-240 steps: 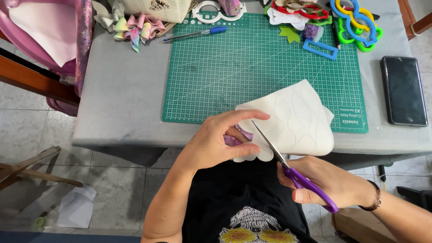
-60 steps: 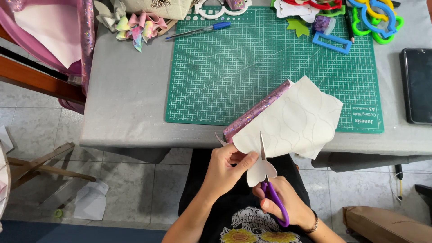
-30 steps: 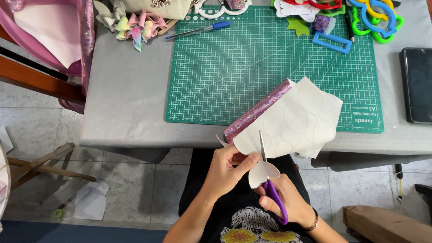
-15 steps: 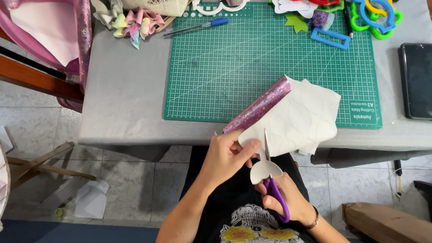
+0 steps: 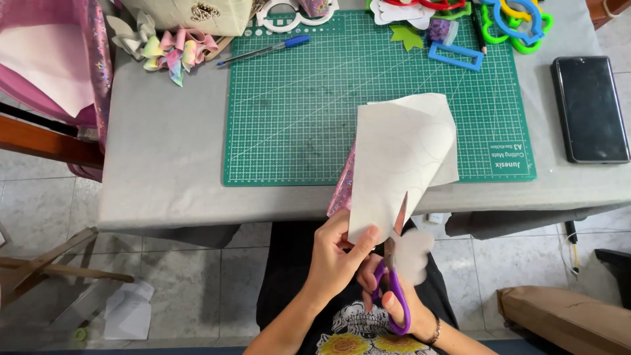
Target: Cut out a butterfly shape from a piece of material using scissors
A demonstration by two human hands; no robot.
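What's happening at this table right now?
A person seated at a grey table is cutting a shape out of a white-backed sheet with purple-handled scissors. The left hand pinches the sheet's lower edge, holding it up over the table's edge, while the right hand works the scissors, blades pointing up into the sheet. A partly cut rounded piece hangs beside the blades. On the table lie a green cutting mat, a dark phone, a blue pen and coloured plastic templates.

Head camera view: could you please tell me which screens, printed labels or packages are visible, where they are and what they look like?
Phone: right end of the grey table, flat black rectangle, screen dark.
Cutting mat: table centre, green with a white grid; white printed label at its lower right corner.
Brown package: on the floor, lower right.
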